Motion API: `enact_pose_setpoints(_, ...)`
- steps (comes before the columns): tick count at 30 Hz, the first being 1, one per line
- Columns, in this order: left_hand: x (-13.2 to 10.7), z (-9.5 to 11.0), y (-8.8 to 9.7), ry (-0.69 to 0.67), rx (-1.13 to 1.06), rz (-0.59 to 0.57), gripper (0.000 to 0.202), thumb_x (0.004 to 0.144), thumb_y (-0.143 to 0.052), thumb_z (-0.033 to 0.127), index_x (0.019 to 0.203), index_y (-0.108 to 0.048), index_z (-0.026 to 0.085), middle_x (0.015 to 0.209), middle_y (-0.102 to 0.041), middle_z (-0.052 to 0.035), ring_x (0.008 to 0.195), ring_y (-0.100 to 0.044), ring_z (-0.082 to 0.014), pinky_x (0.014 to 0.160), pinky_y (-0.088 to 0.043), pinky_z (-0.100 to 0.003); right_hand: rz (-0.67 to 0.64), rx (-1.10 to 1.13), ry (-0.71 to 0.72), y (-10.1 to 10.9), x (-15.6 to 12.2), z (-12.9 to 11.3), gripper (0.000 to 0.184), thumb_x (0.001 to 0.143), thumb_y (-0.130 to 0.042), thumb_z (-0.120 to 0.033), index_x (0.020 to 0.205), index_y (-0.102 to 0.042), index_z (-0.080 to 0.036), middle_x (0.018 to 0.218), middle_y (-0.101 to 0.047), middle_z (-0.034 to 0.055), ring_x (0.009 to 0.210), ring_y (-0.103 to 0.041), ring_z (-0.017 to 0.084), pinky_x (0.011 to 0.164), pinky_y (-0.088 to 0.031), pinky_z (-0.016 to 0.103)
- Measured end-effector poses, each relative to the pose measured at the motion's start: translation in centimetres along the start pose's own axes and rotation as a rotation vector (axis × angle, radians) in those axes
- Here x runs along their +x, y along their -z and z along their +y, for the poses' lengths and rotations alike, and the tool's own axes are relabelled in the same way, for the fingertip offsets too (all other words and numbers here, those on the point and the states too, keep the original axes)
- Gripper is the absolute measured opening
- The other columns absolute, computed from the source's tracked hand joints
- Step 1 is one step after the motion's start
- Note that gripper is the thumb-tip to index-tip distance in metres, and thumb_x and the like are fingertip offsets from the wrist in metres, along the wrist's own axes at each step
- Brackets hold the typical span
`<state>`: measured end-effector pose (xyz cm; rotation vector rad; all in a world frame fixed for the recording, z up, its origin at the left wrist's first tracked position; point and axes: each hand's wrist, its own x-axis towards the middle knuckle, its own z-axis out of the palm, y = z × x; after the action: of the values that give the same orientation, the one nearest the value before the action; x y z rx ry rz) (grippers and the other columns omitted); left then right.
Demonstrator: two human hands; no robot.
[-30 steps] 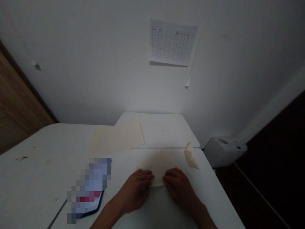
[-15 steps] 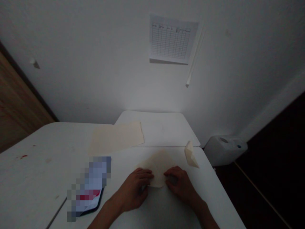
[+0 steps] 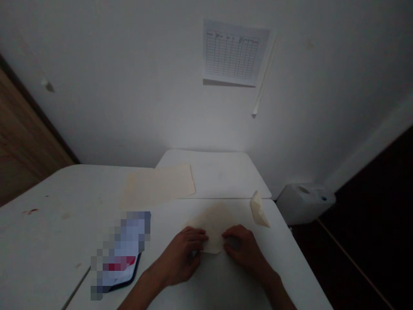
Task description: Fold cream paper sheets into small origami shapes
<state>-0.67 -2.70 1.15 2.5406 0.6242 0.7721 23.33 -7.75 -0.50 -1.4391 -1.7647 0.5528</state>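
A cream piece of paper lies on the white table, one corner pointing away from me and its near edge between my hands. My left hand has curled fingers and thumb closed at the left part of that edge. On the other side, my right hand holds the right part between thumb and bent fingers. Parts of the paper's edges are hidden beneath my fingers. Right of the hands stands a small folded paper piece with pointed ends, like a paper boat.
A larger cream sheet lies flat at the back left. Nearer, on the left, is a phone with its screen blurred out. The wall bears a printed chart. Past the table's right edge stands a white plastic container.
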Motion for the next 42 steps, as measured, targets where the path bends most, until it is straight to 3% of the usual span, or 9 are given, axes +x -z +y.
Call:
enact_pose_setpoints(17,0.1,0.0,0.0,0.02,-0.007,-0.015,0.035,0.067,-0.051,0.006,0.093,-0.068,0.021,0.112,-0.07,-0.0062,0.112,-0.059,-0.0233,0.1,-0.045,-0.043,-0.007,-0.021,-0.017,0.1,0.1,-0.1,0.025,0.07,-0.064,-0.011,0.091,-0.07,-0.022,0.091,-0.069,0.0034,0.089,-0.063,0.021,0.085,-0.048,0.035)
enact_pose_setpoints(22,-0.2,-0.5,-0.5,0.021,-0.048,0.041,0.032,0.07,-0.052,0.006,0.094,-0.066,0.021,0.11,-0.07,-0.0062,0.112,-0.059,-0.0232,0.097,-0.047,-0.042,-0.021,-0.033,-0.024,0.2,0.1,-0.2,0.026,0.069,-0.063,-0.012,0.092,-0.07,-0.023,0.092,-0.069,0.0033,0.092,-0.063,0.022,0.088,-0.047,0.038)
enact_pose_setpoints(31,-0.4,-0.6,-0.3,0.05,-0.035,0.013,0.035,0.073,-0.052,0.006,0.102,-0.066,0.021,0.11,-0.069,-0.0066,0.112,-0.059,-0.0232,0.098,-0.047,-0.044,-0.053,-0.128,0.046,0.0,-0.2,-0.4,0.036,0.071,-0.063,-0.012,0.104,-0.068,-0.026,0.121,-0.061,0.0054,0.115,-0.054,0.023,0.105,-0.036,0.044)
enact_pose_setpoints(36,-0.5,-0.6,-0.2,0.015,-0.029,0.025,0.035,0.072,-0.051,0.006,0.101,-0.065,0.02,0.112,-0.069,-0.0068,0.113,-0.058,-0.0234,0.1,-0.045,-0.044,-0.071,-0.285,0.087,0.5,-0.1,-1.5,0.041,0.072,-0.062,-0.014,0.109,-0.067,-0.028,0.132,-0.055,0.005,0.123,-0.046,0.027,0.106,-0.033,0.048)
enact_pose_setpoints(42,-0.6,-0.7,-0.3,0.006,-0.021,0.05,0.036,0.073,-0.05,0.006,0.103,-0.063,0.021,0.112,-0.068,-0.0067,0.114,-0.058,-0.0231,0.101,-0.044,-0.045,-0.127,-0.29,0.154,0.6,0.3,-0.4,0.054,0.068,-0.06,-0.012,0.121,-0.061,-0.026,0.142,-0.046,0.006,0.132,-0.038,0.025,0.109,-0.031,0.045)
